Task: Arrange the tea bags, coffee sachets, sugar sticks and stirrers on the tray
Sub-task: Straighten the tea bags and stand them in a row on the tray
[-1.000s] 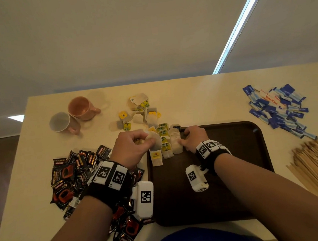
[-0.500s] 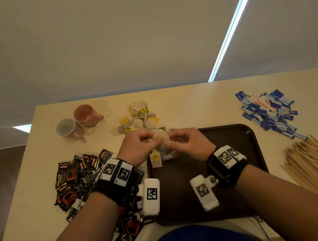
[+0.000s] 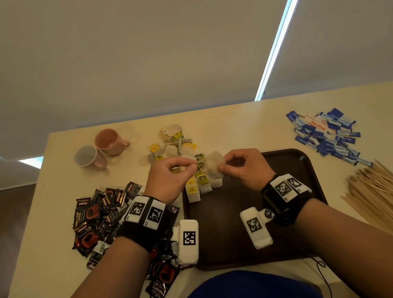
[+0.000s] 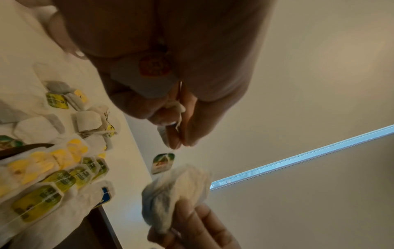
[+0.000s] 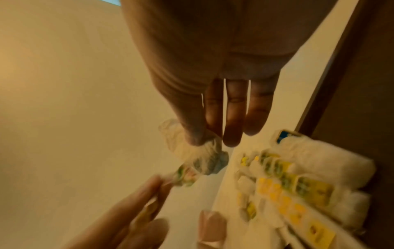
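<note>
My right hand (image 3: 222, 168) pinches a loose white tea bag (image 3: 213, 164) between thumb and finger, above the far left corner of the dark brown tray (image 3: 282, 224). My left hand (image 3: 192, 167) is close beside it and pinches the bag's string, with the green tag (image 4: 163, 162) dangling below its fingertips (image 4: 177, 139). Something with an orange logo (image 4: 154, 67) sits in the left palm. A row of tea bags (image 3: 201, 184) with yellow and green tags lies on the tray under both hands. The right wrist view shows the held tea bag (image 5: 194, 153) beside that row (image 5: 298, 185).
Loose tea bags (image 3: 173, 144) lie beyond the tray. Black coffee sachets (image 3: 96, 213) are piled on the left, blue sugar sticks (image 3: 326, 134) at the far right, and wooden stirrers (image 3: 382, 193) at the right edge. Two mugs (image 3: 102, 148) stand far left.
My right hand left the row on the tray and took the tea bag from the left. Both hands rose and drew slightly apart, the string between them.
</note>
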`<state>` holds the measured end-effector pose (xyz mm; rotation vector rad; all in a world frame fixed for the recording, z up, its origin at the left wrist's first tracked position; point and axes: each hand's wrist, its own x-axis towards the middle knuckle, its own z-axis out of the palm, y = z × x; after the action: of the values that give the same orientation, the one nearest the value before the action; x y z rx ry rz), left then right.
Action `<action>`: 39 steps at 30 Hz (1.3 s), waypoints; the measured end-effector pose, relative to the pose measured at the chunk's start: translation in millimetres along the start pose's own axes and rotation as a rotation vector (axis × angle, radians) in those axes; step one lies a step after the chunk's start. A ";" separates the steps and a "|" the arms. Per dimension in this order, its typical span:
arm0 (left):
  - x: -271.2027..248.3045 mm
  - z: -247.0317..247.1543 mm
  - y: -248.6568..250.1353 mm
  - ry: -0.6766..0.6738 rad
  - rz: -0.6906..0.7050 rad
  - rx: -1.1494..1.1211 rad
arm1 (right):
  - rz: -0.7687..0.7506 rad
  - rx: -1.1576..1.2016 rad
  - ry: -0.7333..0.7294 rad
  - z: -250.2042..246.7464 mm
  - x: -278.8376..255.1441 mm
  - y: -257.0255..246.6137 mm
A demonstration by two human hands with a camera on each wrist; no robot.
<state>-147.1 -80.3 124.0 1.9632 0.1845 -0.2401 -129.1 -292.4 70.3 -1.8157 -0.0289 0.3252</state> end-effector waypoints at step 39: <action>19.3 -4.0 -14.9 -0.071 -0.083 0.050 | 0.524 -0.487 -0.069 27.8 43.1 97.7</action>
<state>-131.7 -70.4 107.4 1.9958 0.2160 -0.3707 -108.9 -284.4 -37.9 -2.2801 0.3524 0.8063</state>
